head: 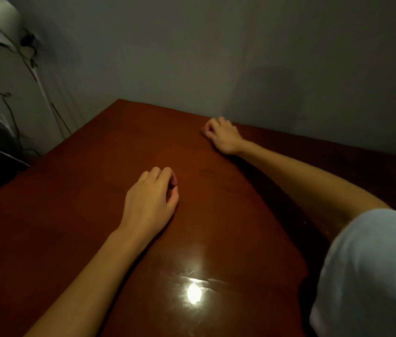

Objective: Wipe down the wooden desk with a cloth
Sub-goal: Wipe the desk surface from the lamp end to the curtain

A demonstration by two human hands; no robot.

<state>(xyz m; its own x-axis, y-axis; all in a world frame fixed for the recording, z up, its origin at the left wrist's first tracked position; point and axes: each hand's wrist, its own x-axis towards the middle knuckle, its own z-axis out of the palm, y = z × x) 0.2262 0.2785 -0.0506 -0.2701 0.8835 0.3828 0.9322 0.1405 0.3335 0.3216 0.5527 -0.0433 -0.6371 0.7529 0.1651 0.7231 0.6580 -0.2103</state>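
The wooden desk fills the lower part of the head view. Its reddish-brown top is glossy enough to throw back a bright lamp glare near the person, and its far edge meets the grey wall. No cloth is visible anywhere on it, so wiping looks not yet begun. The left hand rests near the middle of the top, its fingers loosely curled under and the thumb close to the forefinger, with nothing showing in its hold. The right hand is stretched out to the back edge just by the wall. Its fingers are curled down against the wood, and the picture is too dim and soft there to tell whether they pinch anything. A white sleeve covers the upper right arm, and cables hang down the wall to the left, off the desk. The desk is probably heavy and rigid and will stay put under pressure. Its polished surface should let a cloth slide easily, though faint streaks near the glare suggest smears that need firm passes. A cloth would be soft and limp, so it is best bunched or folded under a flat palm rather than pinched by a corner, then pushed in long strokes from the far edge towards the body
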